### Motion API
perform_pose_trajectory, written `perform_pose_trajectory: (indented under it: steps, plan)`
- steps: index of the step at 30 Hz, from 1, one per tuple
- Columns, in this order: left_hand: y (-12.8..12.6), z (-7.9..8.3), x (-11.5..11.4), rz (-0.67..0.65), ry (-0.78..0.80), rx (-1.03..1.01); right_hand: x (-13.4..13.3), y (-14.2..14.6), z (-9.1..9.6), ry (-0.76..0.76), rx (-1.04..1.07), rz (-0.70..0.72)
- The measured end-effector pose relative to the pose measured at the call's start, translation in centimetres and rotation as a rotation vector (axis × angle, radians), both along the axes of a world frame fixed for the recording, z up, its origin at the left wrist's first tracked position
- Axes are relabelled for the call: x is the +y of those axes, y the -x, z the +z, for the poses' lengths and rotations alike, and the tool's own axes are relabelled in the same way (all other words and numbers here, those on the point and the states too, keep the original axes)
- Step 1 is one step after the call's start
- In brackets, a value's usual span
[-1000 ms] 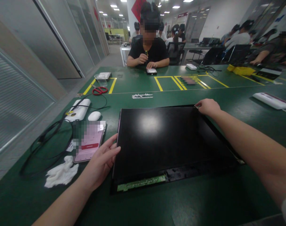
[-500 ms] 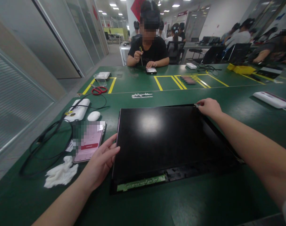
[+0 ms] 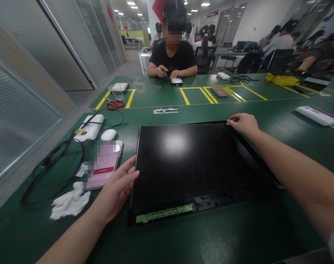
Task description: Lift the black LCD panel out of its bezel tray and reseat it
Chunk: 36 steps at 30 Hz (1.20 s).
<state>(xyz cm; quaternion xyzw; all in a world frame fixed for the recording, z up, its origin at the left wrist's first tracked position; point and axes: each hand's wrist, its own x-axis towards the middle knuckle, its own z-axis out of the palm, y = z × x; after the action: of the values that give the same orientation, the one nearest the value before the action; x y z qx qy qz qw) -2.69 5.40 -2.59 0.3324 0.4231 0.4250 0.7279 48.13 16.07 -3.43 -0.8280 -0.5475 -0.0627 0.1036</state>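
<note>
A black LCD screen panel [image 3: 180, 165] lies face up on the green table, a green circuit board strip [image 3: 164, 213] along its near edge. My left hand [image 3: 118, 189] holds the panel's left edge, thumb on the rim and fingers along the side. At the far right corner, the fingertips of my right hand [image 3: 242, 124] are pinched together on a small pale bit too small to name. The right forearm passes over the panel's right side, where a dark frame edge shows.
Left of the panel are a phone [image 3: 105, 168], a crumpled tissue [image 3: 70, 201], a white mouse [image 3: 109, 135], black cables [image 3: 52, 154] and red-handled scissors [image 3: 115, 105]. Thin white strips [image 3: 165, 110] lie beyond it. Across the table, a person [image 3: 172, 55] works on a hard drive [image 3: 176, 81].
My hands and the panel stay almost where they were. The person opposite has lowered the hand with the screwdriver toward the hard drive.
</note>
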Motion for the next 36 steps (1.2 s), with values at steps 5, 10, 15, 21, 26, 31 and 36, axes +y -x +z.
perform_pose_trajectory:
  steps: [5,10,15,21,26,31,36]
  plan:
    - [-0.1,0.2,-0.1,0.011,-0.001,-0.016,0.5,0.2,-0.4,0.036,-0.053,0.027]
    - [-0.1,0.2,-0.1,-0.006,-0.003,-0.004,1.2,-0.1,-0.3,0.096,-0.123,0.050]
    - [-0.1,0.0,-0.2,0.026,0.007,-0.003,1.7,-0.5,0.2,0.174,-0.216,0.139]
    - [-0.2,0.0,-0.1,0.012,0.017,0.032,1.8,-1.3,1.3,0.253,-0.341,0.292]
    - [-0.3,0.4,-0.2,0.021,0.035,0.046,1.5,-1.8,2.1,0.263,-0.442,0.390]
    - [-0.6,0.9,-0.2,0.017,0.060,0.048,1.2,-1.6,2.2,0.252,-0.510,0.432]
    - [-0.1,0.5,-0.2,-0.009,0.016,0.072,1.2,-0.9,1.9,0.252,-0.524,0.443]
